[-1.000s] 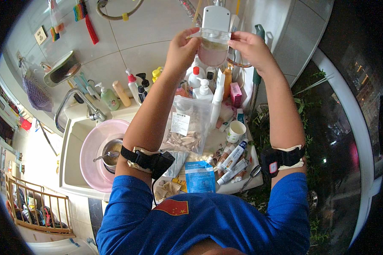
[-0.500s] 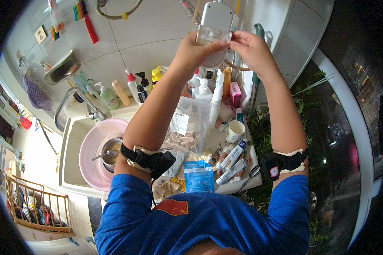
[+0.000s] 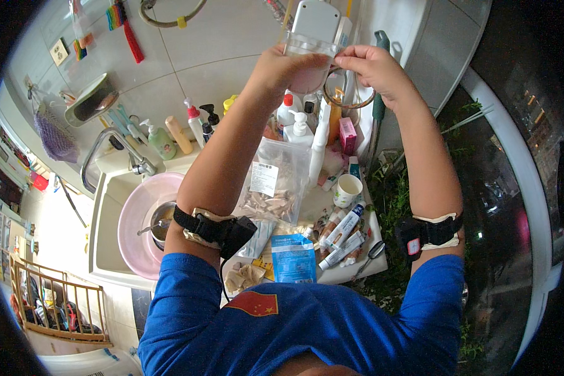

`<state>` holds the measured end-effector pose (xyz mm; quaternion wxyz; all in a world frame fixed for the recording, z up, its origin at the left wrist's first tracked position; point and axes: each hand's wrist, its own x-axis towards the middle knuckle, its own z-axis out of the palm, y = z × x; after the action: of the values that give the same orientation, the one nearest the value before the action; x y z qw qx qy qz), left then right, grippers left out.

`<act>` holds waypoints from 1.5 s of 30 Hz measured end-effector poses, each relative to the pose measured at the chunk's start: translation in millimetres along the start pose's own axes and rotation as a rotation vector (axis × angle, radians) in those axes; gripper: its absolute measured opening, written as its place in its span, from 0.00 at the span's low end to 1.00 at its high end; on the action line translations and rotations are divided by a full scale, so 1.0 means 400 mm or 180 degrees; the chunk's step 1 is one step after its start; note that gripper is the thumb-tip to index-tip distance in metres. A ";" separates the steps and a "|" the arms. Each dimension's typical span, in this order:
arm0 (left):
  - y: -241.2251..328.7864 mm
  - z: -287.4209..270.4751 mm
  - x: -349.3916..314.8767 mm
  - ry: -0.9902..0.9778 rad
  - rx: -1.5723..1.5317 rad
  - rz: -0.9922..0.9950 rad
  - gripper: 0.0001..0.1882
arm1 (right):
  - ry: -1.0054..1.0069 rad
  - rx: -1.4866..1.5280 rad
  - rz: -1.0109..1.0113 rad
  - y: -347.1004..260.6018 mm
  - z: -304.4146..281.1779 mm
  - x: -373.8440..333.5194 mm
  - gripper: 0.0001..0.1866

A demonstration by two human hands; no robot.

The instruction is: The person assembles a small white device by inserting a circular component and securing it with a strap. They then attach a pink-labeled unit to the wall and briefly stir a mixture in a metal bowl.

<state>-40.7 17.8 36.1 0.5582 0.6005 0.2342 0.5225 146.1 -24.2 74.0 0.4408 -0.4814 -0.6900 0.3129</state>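
Both my hands are raised at the tiled wall, around a clear plastic container [image 3: 310,45] with a pale pinkish lower part. My left hand [image 3: 285,72] is closed around its left side, thumb across the front. My right hand [image 3: 373,70] pinches at its right edge with thumb and fingertips. Right behind and above it is a white rounded plastic device [image 3: 318,20]; whether the two touch is unclear. A brown ring-shaped loop [image 3: 351,105] hangs just below my right hand.
Below stand pump bottles [image 3: 299,128], a pink box [image 3: 347,135] and a paper cup [image 3: 346,191]. A zip bag [image 3: 266,200], blue pouch [image 3: 293,257] and tubes [image 3: 343,227] lie on the counter. Left, a pink basin [image 3: 131,250] sits in the sink [image 3: 100,241] beside a faucet [image 3: 145,168].
My right hand has shifted slightly right and down. The clear container sits a little higher against the white device, with its upper rim now more visible. The brown loop shows more.
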 end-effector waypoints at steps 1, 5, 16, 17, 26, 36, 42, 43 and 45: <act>-0.002 0.002 0.000 0.0059 0.0025 -0.0018 0.18 | -0.0053 0.0099 -0.0010 0.000 0.001 -0.001 0.11; -0.014 0.001 0.009 0.0105 -0.0009 -0.0040 0.20 | -0.0113 0.0477 0.0066 0.008 0.005 -0.003 0.11; 0.043 0.070 -0.025 -0.0341 -0.0322 0.0137 0.22 | 0.0259 -0.0567 0.0342 0.168 0.099 0.041 0.16; 0.053 0.070 -0.027 -0.0272 -0.0159 0.0136 0.22 | 0.0240 -0.0649 0.0384 0.179 0.084 0.019 0.17; -0.020 0.024 -0.016 -0.0024 0.0095 0.0467 0.29 | 0.1343 -0.0549 -0.0310 0.107 0.016 -0.069 0.11; -0.105 0.049 -0.014 0.0884 0.0568 0.2090 0.35 | 0.1775 -0.0519 -0.1385 0.069 0.075 -0.132 0.11; -0.111 0.049 -0.034 0.1283 0.2255 0.2925 0.14 | 0.1475 -0.0968 -0.1590 0.049 0.117 -0.135 0.12; -0.114 0.050 -0.040 0.1121 0.2081 0.2818 0.06 | 0.1487 -0.1064 -0.1660 0.046 0.124 -0.134 0.14; -0.117 0.050 -0.039 0.1046 0.1939 0.2682 0.05 | 0.1253 -0.0424 -0.1220 0.043 0.133 -0.134 0.14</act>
<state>-14.1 8.1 -9.1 0.0574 0.6873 0.1982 0.6964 112.3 -69.1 20.7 0.5849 -0.4215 -0.6885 0.0783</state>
